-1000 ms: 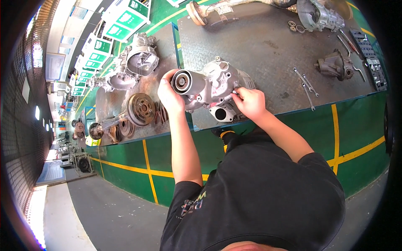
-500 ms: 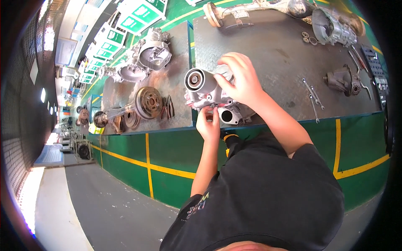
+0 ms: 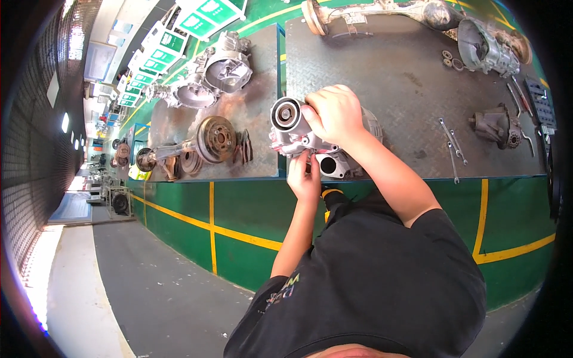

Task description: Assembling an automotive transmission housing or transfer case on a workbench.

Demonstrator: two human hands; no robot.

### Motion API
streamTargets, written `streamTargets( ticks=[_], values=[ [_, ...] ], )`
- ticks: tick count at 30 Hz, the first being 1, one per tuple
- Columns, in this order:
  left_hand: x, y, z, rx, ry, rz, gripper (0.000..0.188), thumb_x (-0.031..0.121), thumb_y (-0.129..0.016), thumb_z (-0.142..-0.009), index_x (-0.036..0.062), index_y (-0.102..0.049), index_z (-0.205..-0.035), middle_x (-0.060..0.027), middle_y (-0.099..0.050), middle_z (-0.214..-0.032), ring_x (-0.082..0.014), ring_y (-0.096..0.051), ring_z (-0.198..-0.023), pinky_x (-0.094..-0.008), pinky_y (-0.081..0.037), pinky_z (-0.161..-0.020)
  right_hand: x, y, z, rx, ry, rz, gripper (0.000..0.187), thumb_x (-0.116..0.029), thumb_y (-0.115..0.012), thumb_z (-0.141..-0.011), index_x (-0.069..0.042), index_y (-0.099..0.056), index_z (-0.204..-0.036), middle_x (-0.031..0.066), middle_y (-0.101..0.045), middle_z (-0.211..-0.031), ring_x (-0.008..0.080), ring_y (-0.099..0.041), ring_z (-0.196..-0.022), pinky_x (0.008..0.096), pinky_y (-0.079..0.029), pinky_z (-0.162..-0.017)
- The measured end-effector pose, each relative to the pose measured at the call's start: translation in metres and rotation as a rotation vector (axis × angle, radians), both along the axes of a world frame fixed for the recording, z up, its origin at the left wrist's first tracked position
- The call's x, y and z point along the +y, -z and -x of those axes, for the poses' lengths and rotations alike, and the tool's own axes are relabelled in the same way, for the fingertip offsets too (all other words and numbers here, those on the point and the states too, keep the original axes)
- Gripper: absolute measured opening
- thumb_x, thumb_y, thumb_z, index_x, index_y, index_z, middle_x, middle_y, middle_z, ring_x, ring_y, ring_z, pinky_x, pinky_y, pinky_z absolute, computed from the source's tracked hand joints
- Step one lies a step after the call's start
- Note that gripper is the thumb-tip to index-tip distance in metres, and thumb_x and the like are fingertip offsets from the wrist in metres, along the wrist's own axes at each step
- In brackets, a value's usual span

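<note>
A grey metal gearbox housing [image 3: 289,142] stands at the near edge of the workbench, its round tubular end with a dark centre turned up toward me. My right hand [image 3: 338,117] is closed over the housing's upper right side, the thumb pointing at the round end. Against the housing's near side, my left hand [image 3: 305,178] has thumb and fingers pinched together. Whatever lies between those fingertips is too small to make out. Right beside the left hand is a flange [image 3: 329,166] with a dark round hole.
Several wrenches [image 3: 453,146] and a dark differential unit [image 3: 496,126] lie to the right. An axle [image 3: 382,13] and a bell-shaped housing [image 3: 486,51] sit at the back. On the left bench are gearbox casings [image 3: 227,68] and an axle with a rusty drum [image 3: 216,139].
My right hand has come down from an arched, looser pose and now wraps flatter over the housing. The left hand keeps its pinch at the same spot. The whole view has shifted slightly.
</note>
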State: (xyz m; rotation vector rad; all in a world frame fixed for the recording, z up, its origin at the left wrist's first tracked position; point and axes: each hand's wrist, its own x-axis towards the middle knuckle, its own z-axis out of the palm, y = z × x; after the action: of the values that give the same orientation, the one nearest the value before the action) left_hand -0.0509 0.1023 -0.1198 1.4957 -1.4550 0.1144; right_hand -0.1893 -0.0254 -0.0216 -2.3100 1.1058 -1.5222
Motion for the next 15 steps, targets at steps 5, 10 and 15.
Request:
streamTargets(
  ticks=[5, 10, 15],
  values=[
    [0.009, -0.012, 0.002, -0.132, -0.013, -0.189, 0.022, -0.003, -0.077, -0.086, 0.0008, -0.072, -0.107, -0.009, -0.063, -0.08, -0.0189, -0.06, -0.061, -0.0302, -0.05, -0.056, 0.002, 0.001, 0.001, -0.022, 0.0, 0.018, 0.022, -0.029, -0.065, -0.085, -0.007, -0.068, -0.08, 0.0106, -0.066, -0.073, 0.0309, -0.064, -0.074, 0.0429, -0.047, -0.074],
    [-0.003, -0.002, -0.017, -0.125, 0.098, -0.003, 0.022, -0.005, -0.078, -0.084, 0.0011, -0.073, -0.104, -0.0078, -0.062, -0.077, -0.0178, -0.058, -0.06, -0.0294, -0.049, -0.057, 0.003, 0.002, 0.001, -0.029, -0.015, 0.045, 0.021, -0.027, -0.067, -0.084, -0.007, -0.066, -0.077, 0.0106, -0.066, -0.071, 0.0303, -0.064, -0.072, 0.0427, -0.046, -0.072],
    [0.006, 0.011, -0.023, 0.157, 0.182, -0.087, 0.023, -0.006, -0.077, -0.083, 0.0031, -0.072, -0.104, -0.0023, -0.056, -0.071, -0.0106, -0.047, -0.055, -0.0257, -0.041, -0.052, 0.0, 0.001, 0.004, -0.026, -0.028, 0.044, 0.02, -0.026, -0.067, -0.083, -0.008, -0.066, -0.076, 0.0101, -0.066, -0.071, 0.0295, -0.065, -0.072, 0.0425, -0.046, -0.073]
  ],
)
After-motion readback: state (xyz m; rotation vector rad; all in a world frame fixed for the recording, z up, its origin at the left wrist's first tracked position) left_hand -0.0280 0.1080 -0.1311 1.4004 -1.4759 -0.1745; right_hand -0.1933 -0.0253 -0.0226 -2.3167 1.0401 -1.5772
